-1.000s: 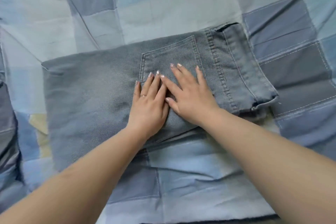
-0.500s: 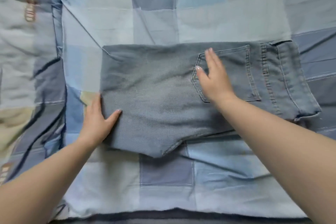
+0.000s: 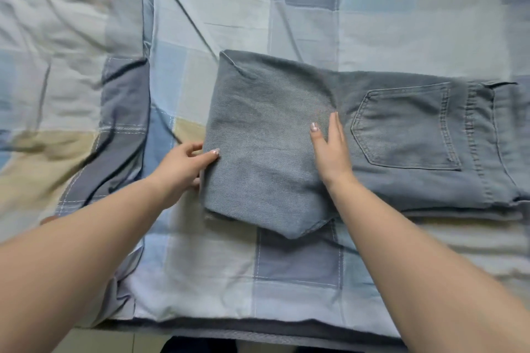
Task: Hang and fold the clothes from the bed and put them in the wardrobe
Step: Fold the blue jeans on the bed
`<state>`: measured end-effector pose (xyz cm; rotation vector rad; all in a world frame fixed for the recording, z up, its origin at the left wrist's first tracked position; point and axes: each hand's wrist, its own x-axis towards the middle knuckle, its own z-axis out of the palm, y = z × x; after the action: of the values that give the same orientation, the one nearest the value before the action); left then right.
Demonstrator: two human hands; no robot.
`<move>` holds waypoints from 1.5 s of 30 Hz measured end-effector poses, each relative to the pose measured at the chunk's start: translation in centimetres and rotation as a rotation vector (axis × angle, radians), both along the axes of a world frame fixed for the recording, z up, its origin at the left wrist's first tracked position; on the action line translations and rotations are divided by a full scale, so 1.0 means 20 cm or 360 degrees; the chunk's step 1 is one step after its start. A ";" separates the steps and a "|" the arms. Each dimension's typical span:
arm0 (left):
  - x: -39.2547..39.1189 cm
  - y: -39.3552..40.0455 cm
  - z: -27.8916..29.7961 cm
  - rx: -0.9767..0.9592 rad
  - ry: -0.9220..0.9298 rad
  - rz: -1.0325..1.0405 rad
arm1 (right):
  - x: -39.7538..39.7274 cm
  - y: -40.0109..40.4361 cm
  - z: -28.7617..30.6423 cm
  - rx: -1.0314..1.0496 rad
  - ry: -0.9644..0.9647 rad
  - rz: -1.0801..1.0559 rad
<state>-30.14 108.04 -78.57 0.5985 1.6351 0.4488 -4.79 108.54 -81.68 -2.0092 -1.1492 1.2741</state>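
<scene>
A pair of grey-blue jeans [image 3: 266, 152] lies folded on the bed, waistband and back pocket [image 3: 407, 126] to the right. My left hand [image 3: 183, 166] grips the jeans' left folded edge, thumb on top and fingers tucked beneath, and that edge is lifted off the bed. My right hand [image 3: 329, 146] stands on its edge with straight fingers, pressing down across the middle of the jeans just left of the pocket.
The bed is covered by a patchwork quilt [image 3: 315, 23] in blue, grey and beige squares. A rumpled part of the quilt [image 3: 71, 80] lies at the left. The bed's near edge [image 3: 258, 332] runs along the bottom, with floor below it.
My left hand went from the middle of the jeans to their left edge, took hold and lifted it. My right hand slid left off the pocket and turned onto its edge.
</scene>
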 end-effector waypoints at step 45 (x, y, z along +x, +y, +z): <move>2.36 -0.02 0.09 0.0236 -0.0403 -0.1313 | 1.72 -0.20 0.13 -0.0569 -0.0082 -0.0132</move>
<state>17.06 107.54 -76.76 1.2001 0.9991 0.0253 29.69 104.46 -79.01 -2.3298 -0.8979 1.4755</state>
